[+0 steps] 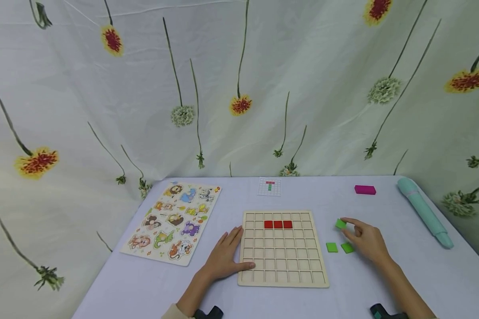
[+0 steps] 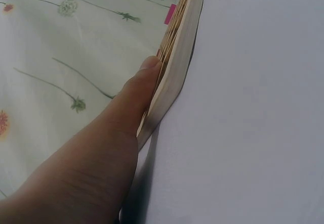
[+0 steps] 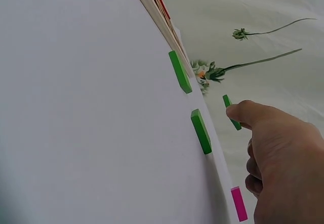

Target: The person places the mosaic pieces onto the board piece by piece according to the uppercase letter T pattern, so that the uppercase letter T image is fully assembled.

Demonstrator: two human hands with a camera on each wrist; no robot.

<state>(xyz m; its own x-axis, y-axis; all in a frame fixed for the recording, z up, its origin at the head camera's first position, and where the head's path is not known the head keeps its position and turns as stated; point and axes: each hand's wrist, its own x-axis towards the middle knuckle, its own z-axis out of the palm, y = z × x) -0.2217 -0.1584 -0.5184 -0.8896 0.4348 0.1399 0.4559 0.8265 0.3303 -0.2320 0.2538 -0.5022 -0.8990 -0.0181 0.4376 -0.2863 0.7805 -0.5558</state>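
Note:
A wooden grid board (image 1: pixel 284 279) lies on the table, with a row of three red square tiles (image 1: pixel 278 224) in its upper part. My left hand (image 1: pixel 222 261) rests along the board's left side, fingers fairly straight. Its thumb (image 2: pixel 132 90) lies over the board's edge in the left wrist view. To the right of the board, my right hand (image 1: pixel 368 241) pinches a green square tile (image 1: pixel 340 224) between thumb and fingertips, raised off the table in the right wrist view. Two more green tiles lie below it, one (image 1: pixel 331 247) nearer the board and one (image 1: pixel 347 247) by the hand.
A small pattern card (image 1: pixel 269 187) with red and green squares lies behind the board. An animal puzzle board (image 1: pixel 173 221) is at the left. A magenta block (image 1: pixel 365 190) sits at the back right, near a teal cylindrical case (image 1: pixel 425 212). Flowered cloth (image 1: pixel 239 141) hangs behind the table.

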